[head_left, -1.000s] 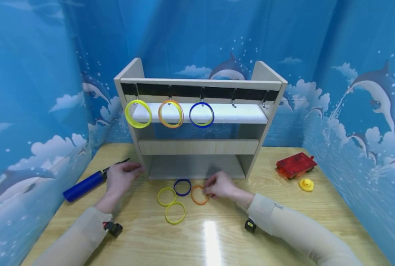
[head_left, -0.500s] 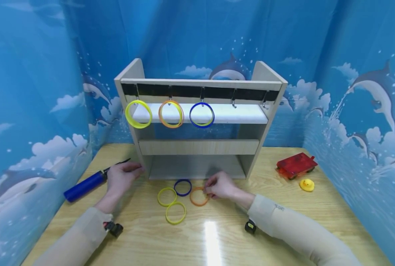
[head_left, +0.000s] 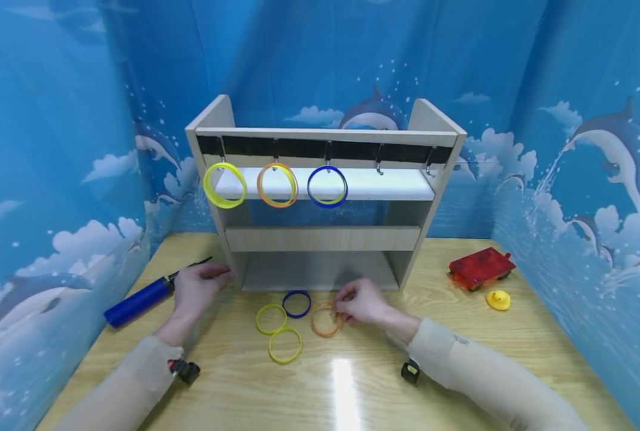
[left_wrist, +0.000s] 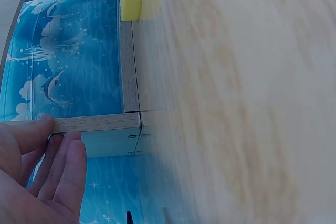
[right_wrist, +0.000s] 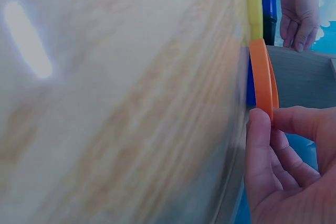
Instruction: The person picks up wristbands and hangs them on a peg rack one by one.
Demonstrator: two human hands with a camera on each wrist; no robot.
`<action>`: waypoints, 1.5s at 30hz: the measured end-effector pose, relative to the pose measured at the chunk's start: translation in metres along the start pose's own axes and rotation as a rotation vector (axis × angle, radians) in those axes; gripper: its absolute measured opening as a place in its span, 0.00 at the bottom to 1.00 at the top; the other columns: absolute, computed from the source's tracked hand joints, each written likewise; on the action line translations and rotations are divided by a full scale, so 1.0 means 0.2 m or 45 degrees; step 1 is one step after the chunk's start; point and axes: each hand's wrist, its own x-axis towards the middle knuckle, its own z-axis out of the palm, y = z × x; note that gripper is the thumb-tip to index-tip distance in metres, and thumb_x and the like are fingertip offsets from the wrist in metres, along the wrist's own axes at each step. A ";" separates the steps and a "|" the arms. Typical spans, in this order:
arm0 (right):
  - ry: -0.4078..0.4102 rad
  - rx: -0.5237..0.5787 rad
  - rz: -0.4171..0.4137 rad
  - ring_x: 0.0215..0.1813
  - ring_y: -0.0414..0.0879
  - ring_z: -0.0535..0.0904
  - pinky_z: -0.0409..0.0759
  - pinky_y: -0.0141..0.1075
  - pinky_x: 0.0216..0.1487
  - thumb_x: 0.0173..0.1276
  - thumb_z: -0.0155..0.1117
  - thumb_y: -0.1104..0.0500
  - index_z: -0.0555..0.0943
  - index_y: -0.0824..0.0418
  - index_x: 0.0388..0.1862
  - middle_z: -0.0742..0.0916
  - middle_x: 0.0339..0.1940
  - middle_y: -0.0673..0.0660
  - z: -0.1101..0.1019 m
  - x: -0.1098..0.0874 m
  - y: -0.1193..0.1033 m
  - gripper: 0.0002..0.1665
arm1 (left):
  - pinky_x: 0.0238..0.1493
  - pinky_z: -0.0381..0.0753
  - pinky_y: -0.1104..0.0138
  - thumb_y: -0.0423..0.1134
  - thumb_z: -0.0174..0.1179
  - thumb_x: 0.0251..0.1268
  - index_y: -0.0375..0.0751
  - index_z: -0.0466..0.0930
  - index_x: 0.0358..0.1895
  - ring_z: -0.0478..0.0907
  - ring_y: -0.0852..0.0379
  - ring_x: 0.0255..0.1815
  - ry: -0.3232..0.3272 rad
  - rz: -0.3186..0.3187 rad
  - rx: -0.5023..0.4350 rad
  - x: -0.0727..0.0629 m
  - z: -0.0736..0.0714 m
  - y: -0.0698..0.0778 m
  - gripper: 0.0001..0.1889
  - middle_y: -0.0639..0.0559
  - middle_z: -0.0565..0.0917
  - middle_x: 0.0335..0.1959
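Note:
My right hand (head_left: 364, 301) pinches the right edge of an orange ring (head_left: 325, 320) between thumb and fingers, low at the table. In the right wrist view the orange ring (right_wrist: 264, 80) stands out edge-on from the fingertips. Left of it on the table are a blue ring (head_left: 296, 316) and two yellow rings (head_left: 270, 333), (head_left: 284, 362) that touch each other. My left hand (head_left: 197, 290) holds the front edge of the small shelf's left side panel (left_wrist: 100, 123), thumb on one face and fingers on the other.
Yellow (head_left: 224, 203), orange (head_left: 277, 204) and blue (head_left: 327, 203) rings hang from the shelf's left hooks. Two right hooks (head_left: 379, 169) are bare. A blue pump-like cylinder (head_left: 139, 303) lies left. A red toy cart (head_left: 480, 267) and yellow duck (head_left: 499, 300) are right.
The orange ring shifts slightly left, then back right with my right hand, and looks blurred now. My left hand stays on the shelf panel.

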 end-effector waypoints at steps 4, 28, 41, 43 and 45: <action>0.005 0.008 0.012 0.30 0.45 0.90 0.93 0.40 0.35 0.71 0.78 0.67 0.90 0.68 0.45 0.95 0.37 0.63 -0.02 -0.02 -0.02 0.07 | 0.36 0.85 0.71 0.44 0.76 0.74 0.41 0.96 0.51 0.88 0.67 0.33 -0.010 -0.005 -0.005 0.00 0.00 0.01 0.12 0.45 0.98 0.42; 0.004 0.002 -0.255 0.35 0.46 0.93 0.93 0.40 0.36 0.69 0.80 0.65 0.93 0.68 0.44 0.96 0.36 0.63 -0.22 -0.20 -0.28 0.08 | 0.35 0.85 0.73 0.43 0.77 0.73 0.40 0.97 0.50 0.87 0.73 0.31 -0.001 0.021 -0.005 0.00 0.00 0.00 0.11 0.45 0.98 0.42; 0.051 0.118 -0.380 0.37 0.42 0.93 0.94 0.39 0.41 0.70 0.81 0.66 0.91 0.72 0.48 0.97 0.40 0.62 -0.34 -0.28 -0.48 0.12 | 0.35 0.84 0.72 0.41 0.77 0.74 0.40 0.96 0.49 0.86 0.71 0.31 0.007 0.036 0.009 0.01 0.00 0.00 0.10 0.43 0.98 0.42; 0.072 0.141 -0.409 0.37 0.42 0.93 0.94 0.39 0.40 0.70 0.81 0.67 0.91 0.74 0.49 0.97 0.40 0.60 -0.36 -0.29 -0.51 0.13 | 0.35 0.84 0.73 0.41 0.76 0.74 0.40 0.96 0.50 0.86 0.71 0.31 0.007 0.041 0.008 0.01 0.00 0.00 0.10 0.43 0.98 0.43; 0.093 0.166 -0.435 0.37 0.40 0.93 0.94 0.38 0.40 0.71 0.80 0.68 0.90 0.75 0.49 0.97 0.38 0.56 -0.38 -0.30 -0.54 0.13 | 0.34 0.84 0.73 0.41 0.76 0.74 0.39 0.96 0.50 0.86 0.72 0.31 0.007 0.047 0.007 0.01 0.00 0.00 0.10 0.43 0.98 0.43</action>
